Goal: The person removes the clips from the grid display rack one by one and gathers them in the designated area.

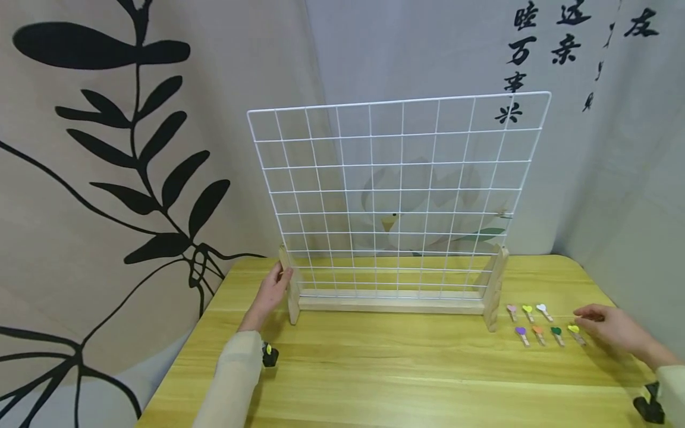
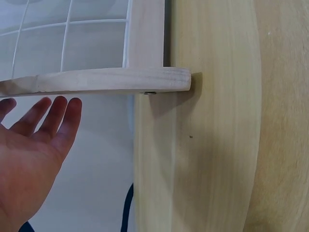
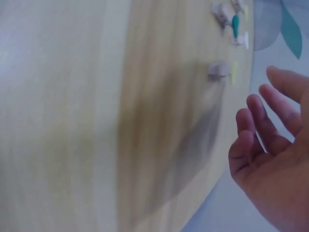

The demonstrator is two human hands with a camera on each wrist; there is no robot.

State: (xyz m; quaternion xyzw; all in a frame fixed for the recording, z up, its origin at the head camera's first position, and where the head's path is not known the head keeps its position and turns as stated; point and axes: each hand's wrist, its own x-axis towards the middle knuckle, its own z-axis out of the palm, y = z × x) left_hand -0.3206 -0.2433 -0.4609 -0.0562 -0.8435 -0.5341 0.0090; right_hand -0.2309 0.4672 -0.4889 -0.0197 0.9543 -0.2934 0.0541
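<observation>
A white wire grid panel (image 1: 402, 135) stands upright in a pale wooden base (image 1: 390, 304) on the table. My left hand (image 1: 270, 294) is at the base's left side piece (image 1: 292, 297). In the left wrist view, its fingers (image 2: 67, 123) extend beside that side piece (image 2: 111, 81); whether they touch it I cannot tell. My right hand (image 1: 615, 327) hovers beside a yellow heart clothespin (image 1: 576, 334), its fingers loosely bent and holding nothing. Other small heart clothespins, including purple (image 1: 521, 335), green (image 1: 558, 335) and white (image 1: 543, 311), lie in two rows.
The wood-grain table (image 1: 385, 380) has its right edge near my right hand. Behind it hangs a pale curtain (image 1: 278, 53) with black leaf prints (image 1: 166, 134) and writing. A dark wrist device (image 1: 270, 355) sits at my left sleeve.
</observation>
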